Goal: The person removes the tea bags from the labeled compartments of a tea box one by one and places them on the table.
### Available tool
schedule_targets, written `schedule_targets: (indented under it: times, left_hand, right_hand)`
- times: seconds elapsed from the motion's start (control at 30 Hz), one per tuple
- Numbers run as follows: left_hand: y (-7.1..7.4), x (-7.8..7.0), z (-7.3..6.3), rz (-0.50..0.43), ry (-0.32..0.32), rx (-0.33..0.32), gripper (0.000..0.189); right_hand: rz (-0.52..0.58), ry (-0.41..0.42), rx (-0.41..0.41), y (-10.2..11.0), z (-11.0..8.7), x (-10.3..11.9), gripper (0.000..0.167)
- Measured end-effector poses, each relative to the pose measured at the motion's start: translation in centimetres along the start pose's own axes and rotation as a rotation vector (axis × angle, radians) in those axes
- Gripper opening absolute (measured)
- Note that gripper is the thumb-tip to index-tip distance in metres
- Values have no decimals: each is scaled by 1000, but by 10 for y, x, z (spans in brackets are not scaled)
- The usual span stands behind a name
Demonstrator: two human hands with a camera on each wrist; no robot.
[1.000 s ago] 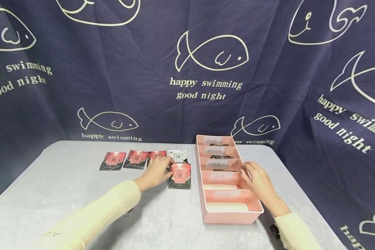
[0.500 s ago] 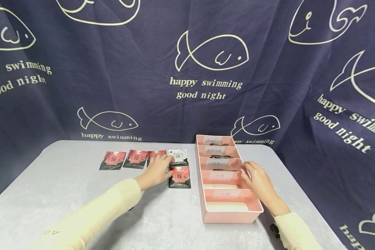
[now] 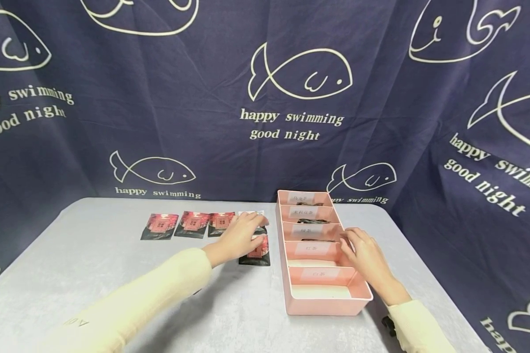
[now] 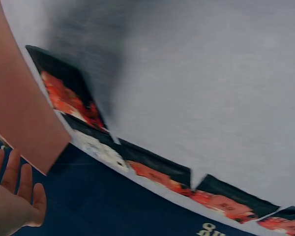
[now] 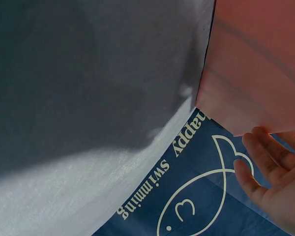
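My left hand (image 3: 240,238) is over a white-and-black tea sachet (image 4: 99,150) and a red-and-black tea sachet (image 3: 254,259), partly covering both in the head view. Its fingers are loosely bent with nothing between them; in the left wrist view both sachets lie flat on the table, apart from the hand. My right hand (image 3: 365,257) rests at the right rim of a pink divided box (image 3: 329,308), some fingertips over the edge. In the right wrist view its fingers (image 5: 268,152) look relaxed against the rim.
Three more red-and-black sachets (image 3: 160,227) lie in a row to the left on the grey table (image 3: 229,314). The box has several labelled compartments; dark sachets (image 3: 313,221) show in the rear ones. A navy fish-print curtain (image 3: 203,98) hangs behind.
My left hand has moved right, from beside the third red sachet to over the white and front red ones. The third red sachet is now uncovered. The right hand stays put.
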State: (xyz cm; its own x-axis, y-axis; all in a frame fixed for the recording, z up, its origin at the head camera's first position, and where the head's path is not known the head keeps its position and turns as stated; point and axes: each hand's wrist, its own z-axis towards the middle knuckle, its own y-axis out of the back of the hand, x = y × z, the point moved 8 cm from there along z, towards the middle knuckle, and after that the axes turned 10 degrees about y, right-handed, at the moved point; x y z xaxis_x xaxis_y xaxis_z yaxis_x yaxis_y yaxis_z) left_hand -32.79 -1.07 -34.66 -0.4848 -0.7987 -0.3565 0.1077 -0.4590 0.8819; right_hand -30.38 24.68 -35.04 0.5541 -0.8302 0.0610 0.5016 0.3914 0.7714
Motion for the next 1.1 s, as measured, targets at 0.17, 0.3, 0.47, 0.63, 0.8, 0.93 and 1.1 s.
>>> schedule_targets:
  times: [0.17,0.3,0.47,0.63,0.8,0.93,1.1]
  left_hand:
    - [-1,-18,5,-39,-47,-18,22]
    - [-7,-31,9,-40,-80,-33,20]
    - [-15,-45,11,-23,-103,-16,21]
    - [-20,-55,13,15,-115,-4,25]
    - [-28,-60,18,57,-102,19,28]
    - [-34,-63,22,81,-109,13,26]
    - [-41,-65,26,98,-111,20,23]
  right_hand:
    - [-1,-6,7,-1,-1,0,16]
    - [-2,-8,11,-1,-1,0,16]
    - [-8,5,-4,-1,-1,0,15]
    - [-15,20,-17,-1,-1,1,14]
    - [-13,14,-20,0,-1,1,14]
    - [-14,14,-23,2,-1,2,14]
    - [-17,15,-18,3,0,3,14]
